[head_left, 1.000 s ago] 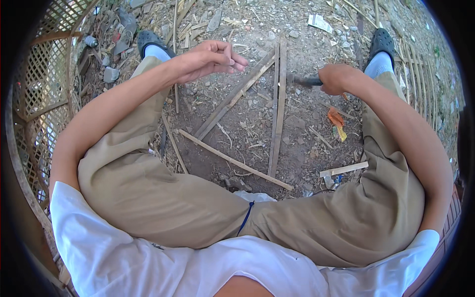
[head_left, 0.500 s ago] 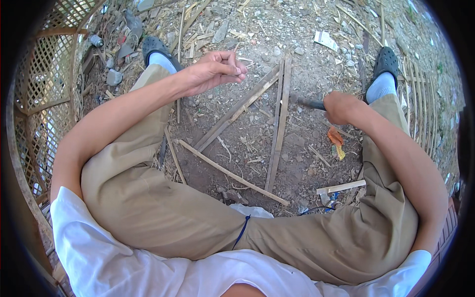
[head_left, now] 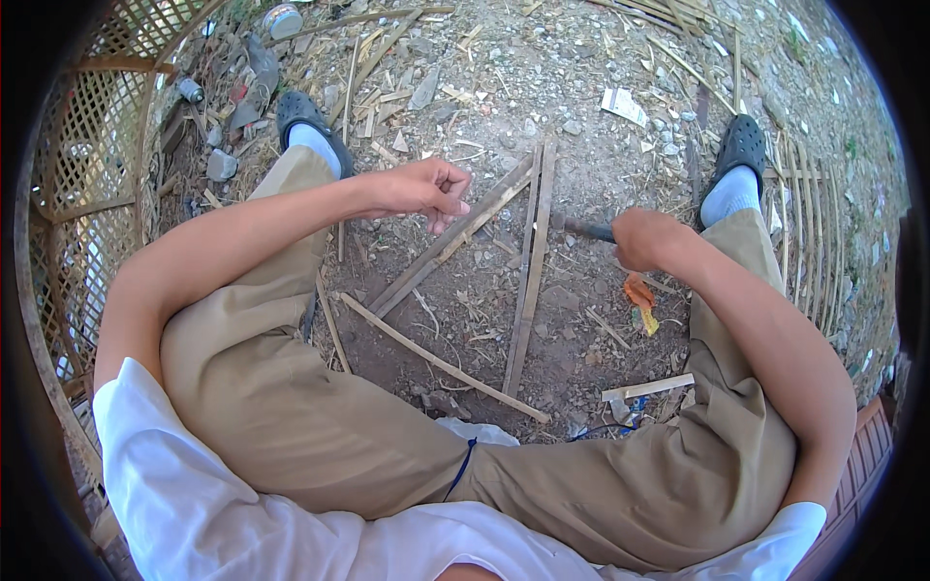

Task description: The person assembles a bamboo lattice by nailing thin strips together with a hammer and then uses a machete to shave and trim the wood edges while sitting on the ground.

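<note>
My right hand (head_left: 644, 239) is wrapped round the dark grip of a hammer (head_left: 587, 229), which points left. The hammer's far end lies close to a pair of narrow wooden slats (head_left: 531, 266), and its head is hard to make out against the ground. These slats stretch away from me and meet at the far end with another long slat (head_left: 455, 232), forming a narrow V. Over the left slat's side hovers my left hand (head_left: 436, 192), thumb and fingers pinched together. Anything between those fingertips is too small to make out. A thinner wooden strip (head_left: 446, 358) lies slantwise nearer me.
A lattice panel (head_left: 92, 145) stands at the left, and a slatted frame (head_left: 809, 232) lies at the right. Around are a short wood piece (head_left: 647, 387), an orange-yellow scrap (head_left: 640, 303), a white printed card (head_left: 624, 106) and a round tub (head_left: 283, 21). Wood chips and stones litter the ground.
My left hand has come nearer to me and turned its fingers downward, still pinched. The view has shifted a little; my right hand keeps the hammer beside the slats.
</note>
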Action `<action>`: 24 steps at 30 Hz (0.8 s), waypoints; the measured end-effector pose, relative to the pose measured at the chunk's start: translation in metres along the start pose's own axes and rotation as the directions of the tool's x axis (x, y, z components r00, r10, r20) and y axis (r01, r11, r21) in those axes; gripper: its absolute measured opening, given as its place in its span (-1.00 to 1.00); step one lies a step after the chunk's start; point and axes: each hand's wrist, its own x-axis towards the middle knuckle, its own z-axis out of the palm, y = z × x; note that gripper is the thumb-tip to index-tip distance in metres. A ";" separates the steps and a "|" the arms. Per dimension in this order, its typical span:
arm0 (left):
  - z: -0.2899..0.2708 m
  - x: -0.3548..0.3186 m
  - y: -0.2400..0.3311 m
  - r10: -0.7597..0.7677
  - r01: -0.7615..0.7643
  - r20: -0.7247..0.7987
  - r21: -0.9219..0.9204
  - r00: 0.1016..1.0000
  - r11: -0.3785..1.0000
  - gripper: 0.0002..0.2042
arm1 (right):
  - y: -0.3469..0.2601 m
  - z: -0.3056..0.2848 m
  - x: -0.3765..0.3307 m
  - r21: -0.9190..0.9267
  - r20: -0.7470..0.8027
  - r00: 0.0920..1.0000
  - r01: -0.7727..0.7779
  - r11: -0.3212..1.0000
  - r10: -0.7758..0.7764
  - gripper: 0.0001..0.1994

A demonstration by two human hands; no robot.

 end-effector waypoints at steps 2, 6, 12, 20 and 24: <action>-0.006 -0.004 -0.006 -0.030 0.014 0.103 0.147 0.994 0.989 -0.68 | 0.001 0.000 0.002 0.002 0.001 1.000 0.008 1.000 -0.008 -0.71; 0.003 -0.002 -0.011 -0.078 0.060 0.115 0.153 0.990 0.986 -0.66 | 0.001 0.001 0.004 0.014 0.015 1.000 -0.028 1.000 0.028 -0.71; 0.005 -0.001 -0.019 -0.202 0.172 0.144 0.197 0.969 0.965 -0.91 | -0.004 -0.007 0.001 0.022 0.030 0.999 -0.036 0.999 0.035 -0.68; 0.008 -0.002 -0.032 -0.310 0.169 0.285 0.427 0.907 0.888 -0.87 | -0.005 -0.010 0.002 0.009 0.042 0.999 -0.024 1.000 0.023 -0.66; 0.011 -0.004 -0.030 -0.304 0.142 0.286 0.474 0.909 0.869 -0.87 | -0.002 -0.008 0.005 0.005 0.050 0.998 -0.029 1.000 0.029 -0.65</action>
